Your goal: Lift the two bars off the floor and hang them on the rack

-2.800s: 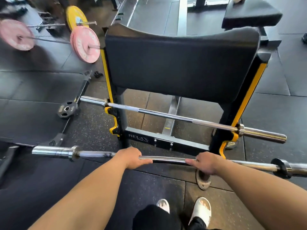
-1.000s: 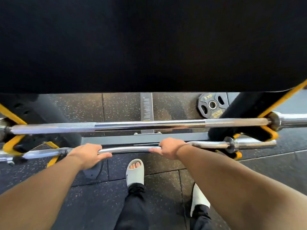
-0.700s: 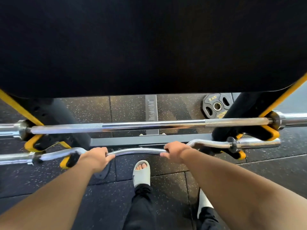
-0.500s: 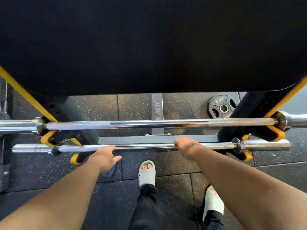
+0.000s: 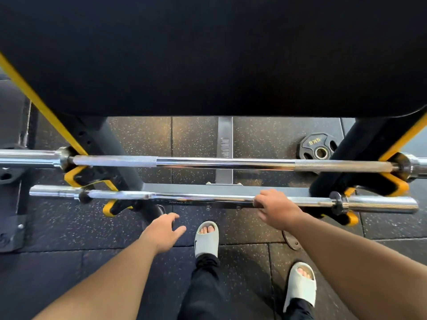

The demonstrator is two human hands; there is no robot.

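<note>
A straight chrome bar lies across the upper yellow hooks of the black rack. Just below and nearer to me, a second chrome bar lies across the lower yellow hooks, with its sleeves sticking out past both sides. My right hand is curled over this lower bar, right of its middle. My left hand hangs open a little in front of the bar, touching nothing.
The rack's big black pad fills the top of the view. A 5 kg plate lies on the rubber floor behind the right upright. My feet in white slides stand just in front of the rack's base.
The lower bar has gone from my raised two-handed hold onto the lower hooks. My left hand has let go and drawn back toward me. My right hand stays on the bar.
</note>
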